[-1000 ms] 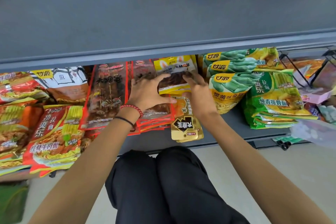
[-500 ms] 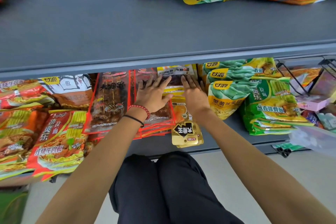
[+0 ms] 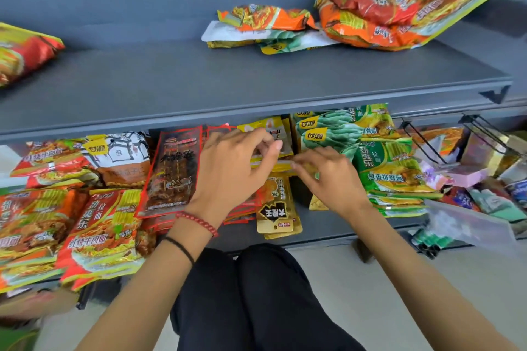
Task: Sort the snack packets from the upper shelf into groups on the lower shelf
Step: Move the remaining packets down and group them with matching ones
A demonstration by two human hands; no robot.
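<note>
Your left hand [image 3: 236, 171] pinches the yellow packet [image 3: 271, 125] in its grip on the lower shelf [image 3: 233, 234] | right hand [image 3: 330, 179] meets it there, grip closure unclear | upper-shelf pile [image 3: 265, 34] lies beyond that packet, slightly rightward: right hand nearer

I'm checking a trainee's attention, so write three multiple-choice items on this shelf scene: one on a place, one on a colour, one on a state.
1. Where does the gold packet with the black label lie?
A) in a basket
B) at the front of the lower shelf
C) on the floor

2. What colour is the bead bracelet on the left wrist?
A) blue
B) white
C) red

3. In what state is the upper shelf?
A) bare
B) holding packets not yet sorted
C) covered by a cloth

Answers:
1 B, because the gold packet lies by that shelf's front edge.
2 C, because the beads are plainly red.
3 B, because orange packets lie piled on it at the right.
</note>
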